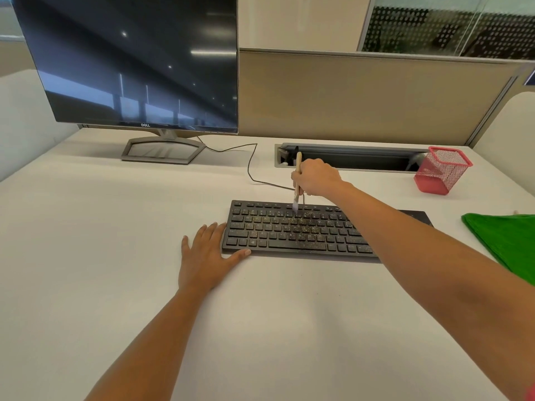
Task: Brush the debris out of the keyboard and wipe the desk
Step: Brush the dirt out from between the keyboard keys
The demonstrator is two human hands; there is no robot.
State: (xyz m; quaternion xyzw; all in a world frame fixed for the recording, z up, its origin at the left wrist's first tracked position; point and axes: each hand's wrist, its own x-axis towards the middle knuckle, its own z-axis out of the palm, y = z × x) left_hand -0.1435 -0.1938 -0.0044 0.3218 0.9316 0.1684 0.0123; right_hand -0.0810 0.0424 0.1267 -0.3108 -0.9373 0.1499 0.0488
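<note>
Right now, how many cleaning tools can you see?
2. The brush is in the right hand, bristles at the top rows of the keyboard; the cloth lies on the desk, right of the keyboard. Others may be out of frame.

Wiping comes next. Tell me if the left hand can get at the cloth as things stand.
Probably not easily: the left hand rests flat at the left end of the keyboard, the cloth lies far right, and the right arm, holding the brush, crosses between them.

Monitor [136,62], red mesh holder [441,175]
</note>
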